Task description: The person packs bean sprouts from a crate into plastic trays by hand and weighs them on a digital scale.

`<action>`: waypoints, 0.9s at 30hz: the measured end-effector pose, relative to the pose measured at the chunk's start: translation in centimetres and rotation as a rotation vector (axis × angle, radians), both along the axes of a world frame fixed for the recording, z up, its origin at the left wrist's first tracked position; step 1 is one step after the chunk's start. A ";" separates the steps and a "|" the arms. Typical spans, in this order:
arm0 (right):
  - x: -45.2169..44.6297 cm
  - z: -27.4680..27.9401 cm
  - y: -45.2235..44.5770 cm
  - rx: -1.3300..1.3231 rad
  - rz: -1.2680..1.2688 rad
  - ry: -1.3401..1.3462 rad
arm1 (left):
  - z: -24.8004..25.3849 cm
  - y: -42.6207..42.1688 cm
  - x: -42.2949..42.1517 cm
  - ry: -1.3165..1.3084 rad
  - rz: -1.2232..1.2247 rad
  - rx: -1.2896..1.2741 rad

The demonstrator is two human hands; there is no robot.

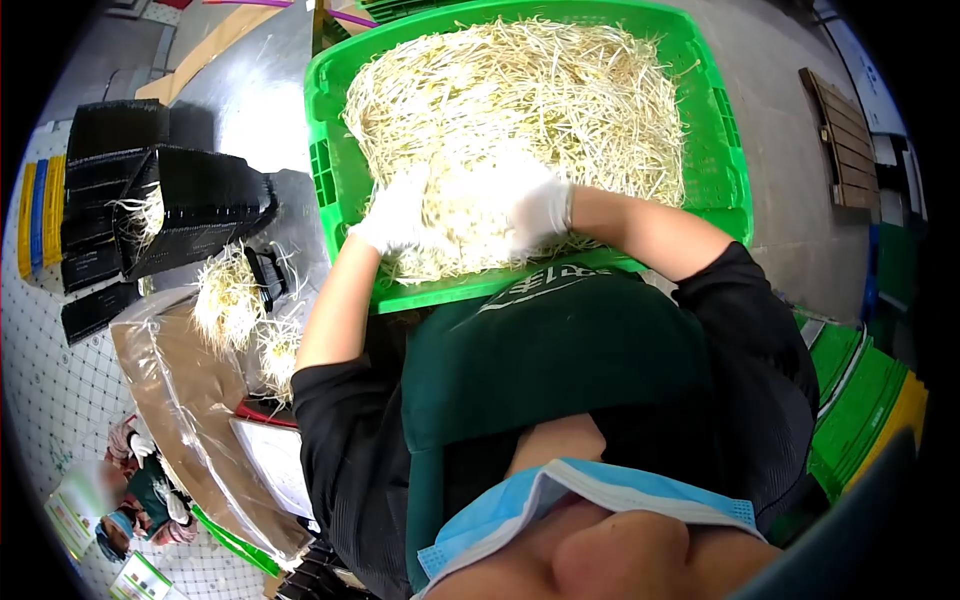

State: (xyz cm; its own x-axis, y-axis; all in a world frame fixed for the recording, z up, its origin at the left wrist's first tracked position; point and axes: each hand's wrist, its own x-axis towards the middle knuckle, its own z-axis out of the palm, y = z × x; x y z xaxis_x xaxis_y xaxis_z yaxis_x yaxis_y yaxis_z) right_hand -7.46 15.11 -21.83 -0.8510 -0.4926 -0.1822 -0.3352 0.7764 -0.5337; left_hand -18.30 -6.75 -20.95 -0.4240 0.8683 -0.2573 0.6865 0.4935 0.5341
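A large green crate (738, 190) stands in front of me, heaped with pale bean sprouts (520, 85). My left hand (397, 212), in a white glove, reaches into the near left part of the heap and touches the sprouts. To the right of it, my right hand (540, 208), also gloved in white, is in the sprouts near the crate's front side. Glare washes out the patch between the two hands and hides most of the fingers, so I cannot tell whether they grip any sprouts.
Stacked black trays (205, 205) stand at the left, some sprouts in one. Loose sprouts (228, 298) lie beside a plastic-covered cardboard box (185, 390). A co-worker (150, 490) is at the lower left. A wooden pallet (845, 140) lies at the right, above green crates (860, 400).
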 end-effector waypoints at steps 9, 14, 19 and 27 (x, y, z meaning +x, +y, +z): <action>2.6 1.9 -0.2 0.155 -0.080 0.291 | -1.9 -2.1 1.5 0.533 -0.192 0.127; 0.2 6.4 2.0 -0.017 0.050 -0.230 | 4.5 -0.2 2.9 0.128 0.072 -0.163; -1.7 9.5 7.4 0.263 -0.132 0.545 | 7.4 4.9 1.2 0.690 0.233 0.133; 7.5 3.6 8.8 0.037 -0.002 0.172 | 3.2 2.2 8.5 0.531 -0.148 0.104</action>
